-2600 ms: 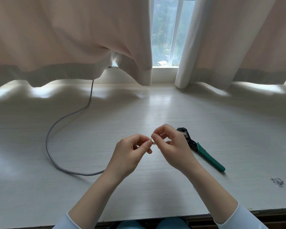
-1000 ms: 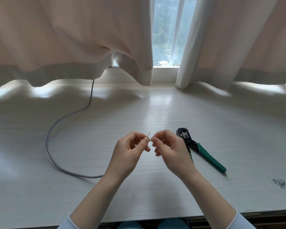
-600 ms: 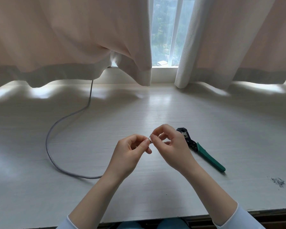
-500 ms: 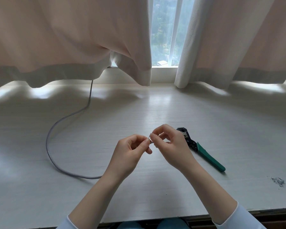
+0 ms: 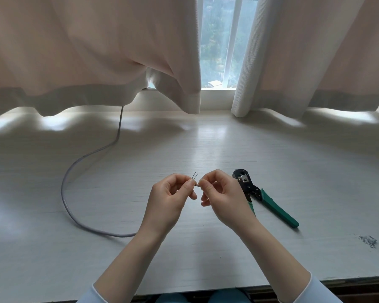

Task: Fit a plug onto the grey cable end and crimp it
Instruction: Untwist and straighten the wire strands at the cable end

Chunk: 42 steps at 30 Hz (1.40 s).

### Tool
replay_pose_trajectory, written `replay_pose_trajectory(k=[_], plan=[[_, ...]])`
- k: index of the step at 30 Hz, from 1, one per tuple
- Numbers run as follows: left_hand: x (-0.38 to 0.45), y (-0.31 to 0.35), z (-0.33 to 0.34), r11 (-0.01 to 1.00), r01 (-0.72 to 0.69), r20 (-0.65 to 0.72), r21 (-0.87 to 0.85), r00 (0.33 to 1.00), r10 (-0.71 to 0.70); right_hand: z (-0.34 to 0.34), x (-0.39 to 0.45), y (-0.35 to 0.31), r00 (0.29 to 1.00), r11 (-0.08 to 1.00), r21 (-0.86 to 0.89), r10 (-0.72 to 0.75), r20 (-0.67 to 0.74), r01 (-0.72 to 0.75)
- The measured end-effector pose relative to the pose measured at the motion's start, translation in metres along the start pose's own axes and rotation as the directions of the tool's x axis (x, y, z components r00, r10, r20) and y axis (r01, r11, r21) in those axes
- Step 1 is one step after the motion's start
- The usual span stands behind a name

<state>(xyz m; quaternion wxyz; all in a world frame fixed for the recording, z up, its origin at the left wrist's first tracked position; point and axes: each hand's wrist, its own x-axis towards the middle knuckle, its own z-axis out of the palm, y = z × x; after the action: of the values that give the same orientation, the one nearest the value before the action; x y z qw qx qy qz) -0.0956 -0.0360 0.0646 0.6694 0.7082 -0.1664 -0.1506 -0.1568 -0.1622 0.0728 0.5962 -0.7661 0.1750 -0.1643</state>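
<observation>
Pale curtains (image 5: 92,51) hang across the back and hide most of the window (image 5: 219,40), which shows only through a narrow gap between them. Their hems rest on the far part of the white surface (image 5: 184,145), whose left and right ends run out of view.

The grey cable (image 5: 62,193) comes out from under the left curtain, loops wide across the surface to the left, and passes behind the left wrist, so its last stretch up to the hand is hidden. A crimping tool (image 5: 260,194) with green handles lies flat on the surface just right of the right hand, one handle partly covered by that hand. A small grey smudge (image 5: 368,240) sits near the right front edge; what it is cannot be made out.

Both forearms reach in from the bottom, sleeves cut off by the frame. The left hand (image 5: 171,200) is raised off the surface, fingers curled, its grip pinching the cable end between thumb and forefinger. The right hand (image 5: 221,197) faces it, fingertips nearly touching, pinching the same spot. Two thin wires (image 5: 195,175) stick up between the two grips. Whether a plug sits there is too small to tell.
</observation>
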Motion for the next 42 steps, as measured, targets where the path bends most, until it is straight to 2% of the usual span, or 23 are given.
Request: replay_pose_trajectory(k=[8, 10, 13, 21, 25, 30, 34, 39, 42], plan=[[0.0, -0.003, -0.001, 1.0, 0.006, 0.046, 0.012, 0.999, -0.006, -0.006, 0.003, 0.005, 1.0, 0.999, -0.026, -0.024, 0.015, 0.025], [0.0, -0.004, -0.001, 1.0, 0.01, 0.055, 0.019, 0.998, -0.011, -0.006, 0.002, 0.005, 0.993, 0.984, -0.134, -0.119, 0.001, 0.118], [0.0, -0.004, -0.001, 1.0, 0.012, 0.055, 0.023, 0.998, -0.013, -0.008, 0.001, 0.005, 0.953, 0.905, -0.305, -0.302, 0.03, 0.296], [0.001, -0.004, -0.003, 0.999, 0.045, 0.03, -0.022, 0.999, -0.045, -0.006, -0.006, 0.009, 0.874, 0.812, -0.358, -0.485, 0.024, 0.461], [0.002, -0.003, -0.003, 0.997, 0.056, 0.023, -0.044, 0.998, -0.055, -0.003, -0.008, 0.012, 0.909, 0.871, -0.292, -0.417, -0.01, 0.396], [0.002, -0.004, -0.003, 0.998, 0.059, 0.031, -0.029, 0.998, -0.058, -0.002, -0.009, 0.009, 0.981, 0.978, -0.091, -0.19, -0.049, 0.185], [0.001, -0.004, -0.002, 0.998, 0.054, 0.041, -0.032, 0.998, -0.053, -0.003, -0.003, 0.004, 0.999, 0.998, -0.042, -0.05, -0.009, 0.05], [0.001, -0.004, -0.002, 0.998, 0.044, 0.027, -0.036, 0.999, -0.043, -0.003, -0.002, 0.003, 1.0, 1.0, 0.012, -0.028, 0.01, 0.028], [0.0, -0.004, -0.002, 0.999, 0.037, 0.028, -0.025, 0.999, -0.036, -0.003, -0.004, 0.004, 0.986, 0.978, -0.125, -0.167, -0.012, 0.164]])
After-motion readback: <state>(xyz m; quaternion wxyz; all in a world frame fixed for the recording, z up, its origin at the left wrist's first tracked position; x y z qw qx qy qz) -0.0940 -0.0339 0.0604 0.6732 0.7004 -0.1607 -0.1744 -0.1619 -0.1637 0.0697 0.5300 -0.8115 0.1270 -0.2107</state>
